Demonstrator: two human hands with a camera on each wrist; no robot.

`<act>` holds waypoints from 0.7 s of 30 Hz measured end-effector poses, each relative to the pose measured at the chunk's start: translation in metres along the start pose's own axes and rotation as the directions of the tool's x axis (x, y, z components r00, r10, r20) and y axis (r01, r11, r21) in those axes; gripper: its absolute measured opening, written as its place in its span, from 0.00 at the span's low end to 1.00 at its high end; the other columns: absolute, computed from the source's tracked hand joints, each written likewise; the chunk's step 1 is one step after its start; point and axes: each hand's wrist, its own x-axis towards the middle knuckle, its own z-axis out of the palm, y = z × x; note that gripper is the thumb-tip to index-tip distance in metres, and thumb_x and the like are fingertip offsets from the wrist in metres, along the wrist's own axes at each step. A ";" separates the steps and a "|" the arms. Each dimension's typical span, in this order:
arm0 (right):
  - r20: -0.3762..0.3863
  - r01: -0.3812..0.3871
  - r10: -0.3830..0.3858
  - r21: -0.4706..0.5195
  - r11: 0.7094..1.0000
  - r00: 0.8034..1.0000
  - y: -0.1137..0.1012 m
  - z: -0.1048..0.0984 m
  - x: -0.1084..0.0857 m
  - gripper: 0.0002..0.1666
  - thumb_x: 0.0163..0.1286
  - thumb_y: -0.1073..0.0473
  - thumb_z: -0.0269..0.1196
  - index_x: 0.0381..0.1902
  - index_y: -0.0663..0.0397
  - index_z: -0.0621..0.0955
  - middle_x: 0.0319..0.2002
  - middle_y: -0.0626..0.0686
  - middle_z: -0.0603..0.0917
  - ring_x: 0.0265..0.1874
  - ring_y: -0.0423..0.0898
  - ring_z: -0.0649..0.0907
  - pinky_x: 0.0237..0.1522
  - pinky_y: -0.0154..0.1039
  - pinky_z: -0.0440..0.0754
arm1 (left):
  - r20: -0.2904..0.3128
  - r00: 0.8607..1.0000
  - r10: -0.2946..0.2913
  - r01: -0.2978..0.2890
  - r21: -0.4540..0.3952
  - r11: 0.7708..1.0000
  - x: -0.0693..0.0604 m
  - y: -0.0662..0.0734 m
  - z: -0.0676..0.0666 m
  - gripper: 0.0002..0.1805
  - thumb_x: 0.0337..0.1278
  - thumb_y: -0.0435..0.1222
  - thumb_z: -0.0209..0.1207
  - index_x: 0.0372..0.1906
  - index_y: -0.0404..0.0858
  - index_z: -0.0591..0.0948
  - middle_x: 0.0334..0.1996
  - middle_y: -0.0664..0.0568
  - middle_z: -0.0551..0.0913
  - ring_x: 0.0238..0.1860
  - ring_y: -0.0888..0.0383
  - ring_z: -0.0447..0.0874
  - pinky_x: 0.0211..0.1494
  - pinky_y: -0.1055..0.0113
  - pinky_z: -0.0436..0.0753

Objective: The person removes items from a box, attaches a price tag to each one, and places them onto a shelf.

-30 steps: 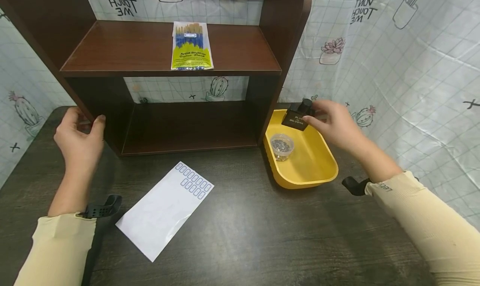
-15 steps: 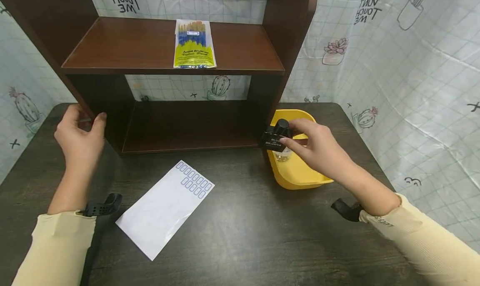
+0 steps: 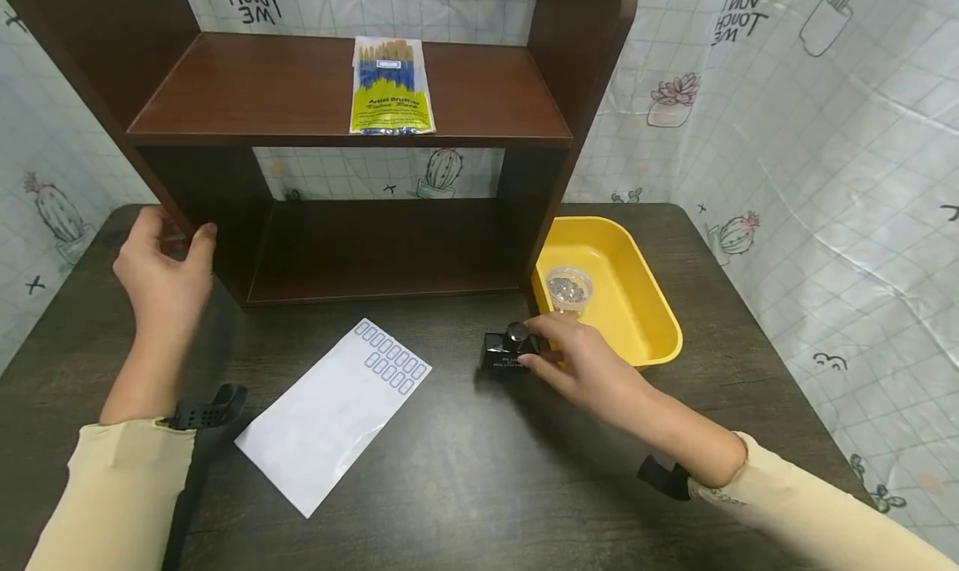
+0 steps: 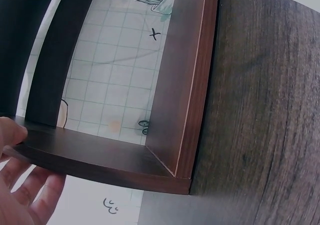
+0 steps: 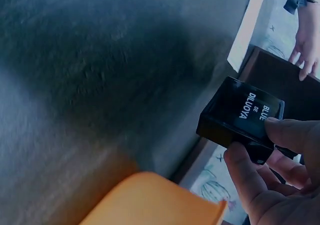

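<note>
My right hand [image 3: 592, 367] pinches a black perfume bottle [image 3: 500, 355] with a round black cap, just above or on the dark table in front of the shelf unit's right end; whether it touches the table I cannot tell. In the right wrist view the square bottle [image 5: 237, 112] shows white lettering, "BLUE DE DILUOYA", with thumb and fingers at one end. At far left my left hand [image 3: 166, 288] grips the front edge of the side panel of the brown wooden shelf unit [image 3: 255, 88]. The left wrist view has the thumb on one face of the panel and fingers on the other.
A yellow tray [image 3: 644, 305] holding a clear tub [image 3: 569, 286] of small silvery bits stands right of the shelf. A pack of artist brushes [image 3: 392, 92] leans on the upper shelf. A white sheet [image 3: 330, 421] with printed blue boxes lies on the table, left of the bottle.
My right hand has carried the perfume bottle from over the yellow tray leftward and down toward the table. The left hand stays on the shelf panel.
</note>
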 end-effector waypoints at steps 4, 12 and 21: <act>0.026 0.007 -0.007 0.000 1.000 1.000 0.001 0.011 0.001 0.14 0.70 0.63 0.71 0.51 0.60 0.83 0.39 0.52 0.85 0.34 0.44 0.80 0.37 0.34 0.82 | -0.004 1.000 -0.005 0.005 0.002 1.000 0.001 -0.001 0.000 0.12 0.68 0.40 0.62 0.51 0.40 0.85 0.33 0.85 0.71 0.35 0.84 0.72 0.44 0.82 0.70; 0.058 -0.012 0.010 0.038 0.999 0.998 0.002 0.026 0.005 0.18 0.71 0.63 0.69 0.55 0.65 0.81 0.45 0.56 0.87 0.44 0.49 0.89 0.48 0.43 0.90 | -0.004 1.000 -0.018 0.018 0.009 1.000 0.001 -0.002 -0.001 0.14 0.68 0.40 0.62 0.52 0.37 0.84 0.33 0.85 0.71 0.35 0.84 0.71 0.44 0.82 0.70; 0.059 -0.033 0.030 0.044 0.999 0.998 0.003 0.028 0.005 0.18 0.71 0.63 0.69 0.55 0.64 0.81 0.45 0.56 0.86 0.46 0.49 0.88 0.50 0.43 0.89 | -0.003 1.000 0.002 -0.002 -0.004 1.000 0.000 -0.001 0.001 0.13 0.68 0.38 0.62 0.51 0.36 0.84 0.33 0.86 0.71 0.34 0.85 0.71 0.42 0.83 0.70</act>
